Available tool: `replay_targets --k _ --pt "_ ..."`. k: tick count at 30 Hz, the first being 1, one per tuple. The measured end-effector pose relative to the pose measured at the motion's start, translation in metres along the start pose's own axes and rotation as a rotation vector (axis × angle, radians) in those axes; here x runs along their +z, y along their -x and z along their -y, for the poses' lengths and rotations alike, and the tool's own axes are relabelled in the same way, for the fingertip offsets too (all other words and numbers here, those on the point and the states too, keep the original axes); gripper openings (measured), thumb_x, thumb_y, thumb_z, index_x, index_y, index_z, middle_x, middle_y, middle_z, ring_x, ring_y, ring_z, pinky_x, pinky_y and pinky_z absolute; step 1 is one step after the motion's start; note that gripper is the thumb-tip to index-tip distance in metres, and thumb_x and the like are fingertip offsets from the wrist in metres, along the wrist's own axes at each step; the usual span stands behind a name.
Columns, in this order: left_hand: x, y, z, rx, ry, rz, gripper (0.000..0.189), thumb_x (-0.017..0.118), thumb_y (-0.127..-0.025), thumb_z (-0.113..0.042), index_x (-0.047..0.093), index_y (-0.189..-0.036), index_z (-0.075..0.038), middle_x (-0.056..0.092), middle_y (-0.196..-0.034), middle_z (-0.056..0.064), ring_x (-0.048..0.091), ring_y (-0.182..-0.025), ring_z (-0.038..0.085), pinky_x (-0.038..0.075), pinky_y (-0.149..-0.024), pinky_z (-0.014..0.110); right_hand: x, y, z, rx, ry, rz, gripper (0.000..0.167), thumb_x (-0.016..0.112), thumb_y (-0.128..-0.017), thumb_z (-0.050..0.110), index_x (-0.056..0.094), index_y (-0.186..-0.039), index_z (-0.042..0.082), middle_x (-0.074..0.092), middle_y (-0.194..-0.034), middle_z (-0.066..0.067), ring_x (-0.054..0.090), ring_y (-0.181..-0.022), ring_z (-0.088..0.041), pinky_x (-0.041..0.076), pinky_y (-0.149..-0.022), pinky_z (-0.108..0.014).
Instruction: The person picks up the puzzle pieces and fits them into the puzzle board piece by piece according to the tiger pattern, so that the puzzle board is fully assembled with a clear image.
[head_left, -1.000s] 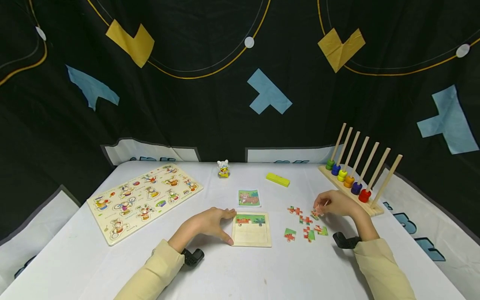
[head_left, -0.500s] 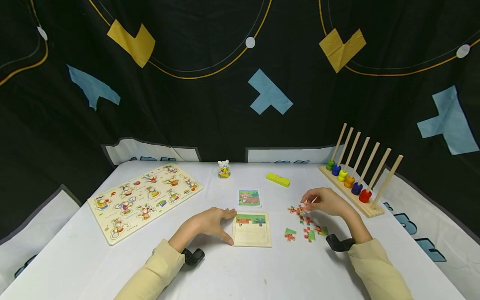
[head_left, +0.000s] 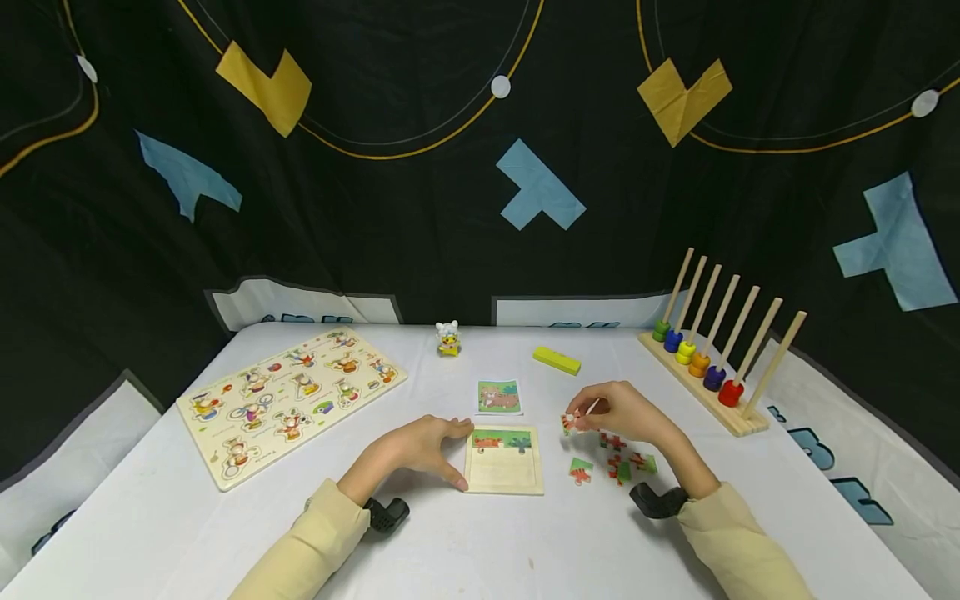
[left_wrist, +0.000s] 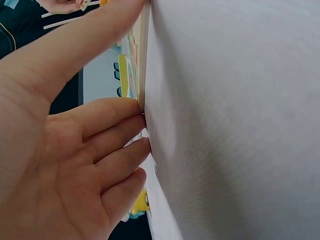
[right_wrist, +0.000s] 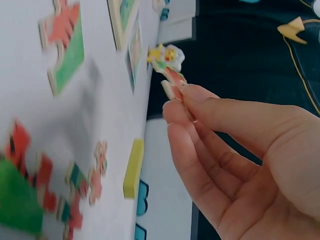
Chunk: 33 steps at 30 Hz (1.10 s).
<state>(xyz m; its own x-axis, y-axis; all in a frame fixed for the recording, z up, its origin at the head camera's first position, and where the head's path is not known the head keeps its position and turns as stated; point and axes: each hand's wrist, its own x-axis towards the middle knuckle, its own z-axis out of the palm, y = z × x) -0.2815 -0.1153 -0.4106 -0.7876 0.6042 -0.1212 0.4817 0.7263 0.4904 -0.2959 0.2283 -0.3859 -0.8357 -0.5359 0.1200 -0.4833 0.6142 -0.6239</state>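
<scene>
My left hand (head_left: 423,446) rests at the left side of a shallow wooden puzzle tray (head_left: 504,477), thumb by the near corner and fingers by the far one. In the left wrist view its fairly straight fingertips (left_wrist: 142,145) touch the table beside the tray's edge. Pieces with red and green print fill the tray's top strip. Between thumb and fingers my right hand (head_left: 626,414) pinches a jigsaw piece (right_wrist: 173,82), raised off the table to the right of the tray. Several loose jigsaw pieces (head_left: 581,471) lie below and beside that hand, some partly hidden by it.
Behind the tray lies a small picture card (head_left: 498,397). Farther back are a yellow block (head_left: 557,360) and a small figurine (head_left: 447,338). A large peg puzzle board (head_left: 292,392) covers the left side; a rod stacker with coloured beads (head_left: 738,423) stands at right.
My right hand has carried the jigsaw piece leftward from the right of the loose pieces, nearer the tray. My left hand stays at the tray's edge.
</scene>
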Motion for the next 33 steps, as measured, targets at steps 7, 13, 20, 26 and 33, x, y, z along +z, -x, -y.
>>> replay_targets --k 7,13,20,26,33 --pt "0.001 0.0 0.001 -0.007 -0.004 0.003 0.093 0.087 -0.065 -0.04 0.048 -0.14 -0.002 0.042 -0.148 0.01 0.035 -0.138 0.029 0.026 -0.114 0.047 0.012 -0.005 0.011 -0.038 -0.012 -0.004 0.016 0.073 -0.086 0.012 0.072 -0.101 0.012 0.069 -0.092 0.004 0.063 -0.072 -0.011 0.053 -0.063 -0.025" --pt "0.001 0.0 0.002 -0.005 0.002 0.0 0.094 0.087 -0.065 -0.04 0.047 -0.14 -0.001 0.042 -0.148 0.011 0.035 -0.138 0.03 0.029 -0.113 0.044 0.019 -0.014 0.017 -0.088 -0.035 0.013 0.018 0.075 -0.084 0.011 0.073 -0.101 0.012 0.07 -0.095 0.003 0.066 -0.076 -0.008 0.056 -0.069 -0.024" --pt "0.0 -0.001 0.001 0.005 0.005 0.0 0.094 0.087 -0.065 -0.04 0.048 -0.14 -0.001 0.042 -0.147 0.011 0.035 -0.138 0.029 0.029 -0.113 0.044 0.025 -0.019 0.025 -0.092 -0.059 0.016 0.019 0.078 -0.081 0.01 0.074 -0.099 0.011 0.072 -0.095 0.003 0.067 -0.075 -0.008 0.056 -0.068 -0.024" --pt "0.0 -0.001 0.001 0.002 -0.002 0.0 0.093 0.087 -0.065 -0.04 0.048 -0.14 -0.001 0.042 -0.147 0.011 0.035 -0.138 0.029 0.029 -0.113 0.045 0.037 -0.026 0.031 -0.105 -0.062 0.06 0.019 0.074 -0.082 0.004 0.073 -0.101 0.01 0.071 -0.097 0.001 0.065 -0.077 -0.007 0.056 -0.07 -0.022" --pt "0.0 -0.002 0.002 0.003 -0.001 0.005 0.093 0.087 -0.065 -0.04 0.048 -0.14 -0.001 0.042 -0.147 0.011 0.035 -0.138 0.03 0.029 -0.113 0.044 0.053 -0.037 0.04 -0.151 -0.082 0.091 0.018 0.073 -0.084 0.003 0.073 -0.101 0.01 0.071 -0.096 0.0 0.067 -0.079 -0.01 0.056 -0.07 -0.023"
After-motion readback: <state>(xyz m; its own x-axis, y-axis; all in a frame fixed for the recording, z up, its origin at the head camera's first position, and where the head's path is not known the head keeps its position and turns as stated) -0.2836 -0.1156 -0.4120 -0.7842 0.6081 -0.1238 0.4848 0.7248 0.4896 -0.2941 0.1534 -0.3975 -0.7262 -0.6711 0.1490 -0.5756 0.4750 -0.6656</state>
